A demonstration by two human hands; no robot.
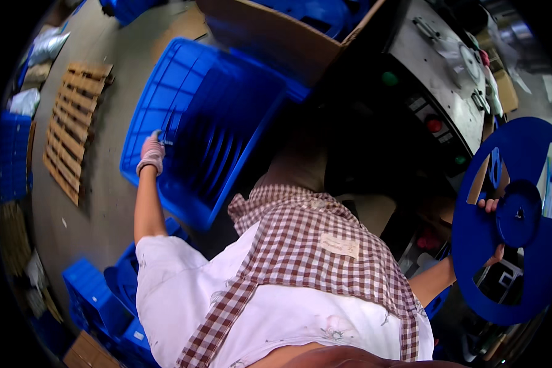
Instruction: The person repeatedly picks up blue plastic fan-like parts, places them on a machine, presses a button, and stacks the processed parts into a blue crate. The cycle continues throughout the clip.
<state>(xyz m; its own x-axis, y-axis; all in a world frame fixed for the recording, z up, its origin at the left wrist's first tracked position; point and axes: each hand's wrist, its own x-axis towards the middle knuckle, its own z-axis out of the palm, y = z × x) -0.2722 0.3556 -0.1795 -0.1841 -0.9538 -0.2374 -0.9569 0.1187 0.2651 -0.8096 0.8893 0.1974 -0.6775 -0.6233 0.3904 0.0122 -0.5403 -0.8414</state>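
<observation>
My right hand (494, 229) grips a large flat blue reel (478, 270) with cut-out windows and a raised hub. Its fingers show through the windows, closed around the reel near the hub. My left hand (153, 153), in a pale glove, is at the left side of a blue plastic crate (142, 110). Its fingers look closed, and something small and greyish shows at their tips, too blurred to name. Inside the crate, several blue discs (218, 159) stand on edge in a row, deep in shadow.
A machine with a metal top (472, 116), a red button (433, 125) and green buttons stands at the right. Beyond the crate is a cardboard box (276, 37) with blue parts. A wooden pallet (73, 129) lies at left; blue bins (95, 294) stand lower left.
</observation>
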